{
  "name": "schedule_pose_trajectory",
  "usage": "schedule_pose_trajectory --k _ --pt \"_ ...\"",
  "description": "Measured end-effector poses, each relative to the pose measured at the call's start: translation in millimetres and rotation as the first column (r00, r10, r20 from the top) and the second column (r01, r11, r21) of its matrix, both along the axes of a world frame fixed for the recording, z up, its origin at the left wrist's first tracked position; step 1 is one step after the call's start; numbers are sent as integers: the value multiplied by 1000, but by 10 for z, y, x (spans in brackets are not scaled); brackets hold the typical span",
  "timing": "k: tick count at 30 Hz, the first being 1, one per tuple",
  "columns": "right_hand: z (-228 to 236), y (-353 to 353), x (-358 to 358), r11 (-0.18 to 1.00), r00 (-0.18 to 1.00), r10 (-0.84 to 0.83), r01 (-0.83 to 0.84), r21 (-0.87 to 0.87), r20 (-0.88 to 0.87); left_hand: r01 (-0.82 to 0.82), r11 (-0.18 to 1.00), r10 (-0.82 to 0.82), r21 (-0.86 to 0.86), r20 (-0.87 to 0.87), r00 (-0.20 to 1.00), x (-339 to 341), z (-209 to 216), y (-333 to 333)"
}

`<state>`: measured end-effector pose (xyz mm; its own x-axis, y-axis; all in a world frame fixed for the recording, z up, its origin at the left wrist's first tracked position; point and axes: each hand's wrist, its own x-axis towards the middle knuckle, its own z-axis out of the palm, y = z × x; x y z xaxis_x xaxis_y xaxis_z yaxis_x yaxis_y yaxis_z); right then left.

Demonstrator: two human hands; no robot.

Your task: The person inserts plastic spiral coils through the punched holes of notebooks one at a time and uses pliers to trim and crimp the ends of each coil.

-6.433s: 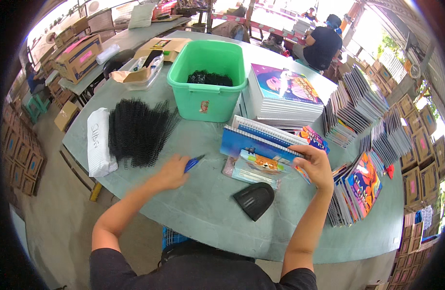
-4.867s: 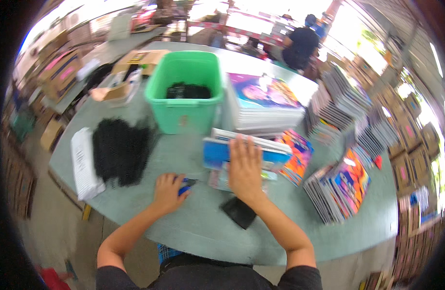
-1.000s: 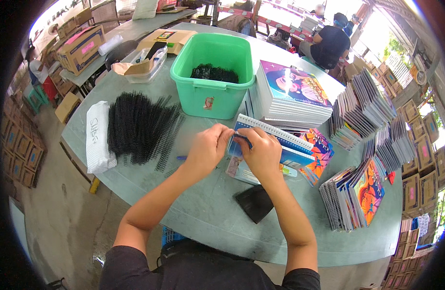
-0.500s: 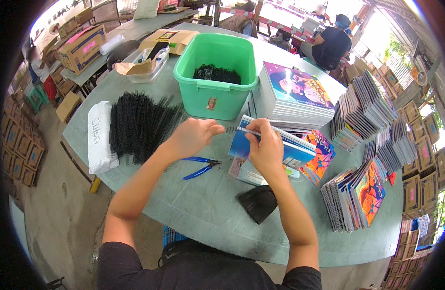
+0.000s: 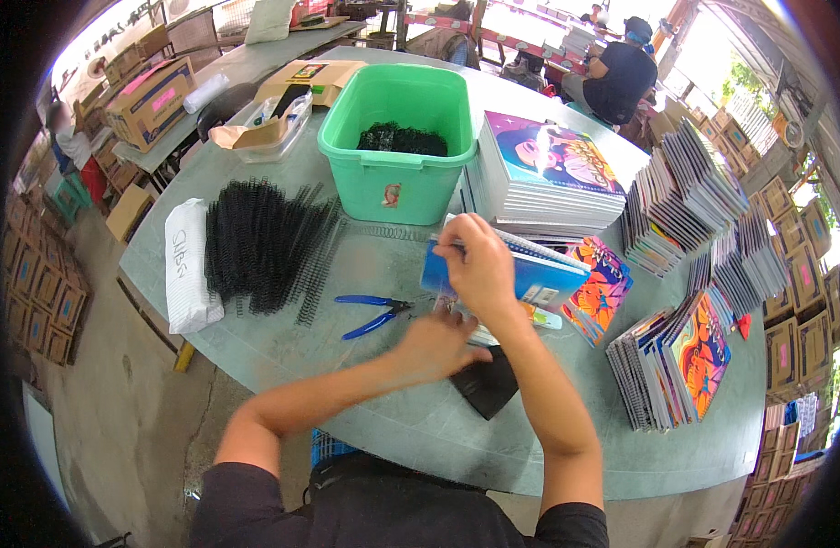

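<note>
Notebook [image 5: 548,274] is best kept steady on edge, mid-desk [image 5: 383,425] in front of the green tub [image 5: 397,187], its left end pinched in the right hand's [image 5: 479,274] grip; black coil [image 5: 394,232] just left of it should be lined up with the punched edge so no loop gets snagged; left hand's [image 5: 438,345] blurred by the black wedge [image 5: 488,388], so its grip can't be told
</note>
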<state>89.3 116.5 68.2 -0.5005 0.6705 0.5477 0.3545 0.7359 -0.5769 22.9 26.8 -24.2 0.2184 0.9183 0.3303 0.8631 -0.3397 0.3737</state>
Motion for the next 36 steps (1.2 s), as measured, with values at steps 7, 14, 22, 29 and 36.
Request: schedule_pose_trajectory --k 7,14,22,29,36 --pt "-8 72 766 955 946 -246 200 221 211 -42 990 -14 132 395 919 -377 608 -112" --pt "-47 30 725 927 942 -295 240 289 163 -288 918 231 272 223 947 -803 67 78" --pt "-45 24 730 930 945 -295 251 270 140 -417 905 369 79 338 866 -692 104 231" --pt "-75 66 656 911 938 -334 298 283 87 -178 952 164 -250 -77 984 -119 291 -573" --pt "-91 -1 694 927 963 -257 223 301 77 241 969 -235 62 -83 968 -426 98 -958"
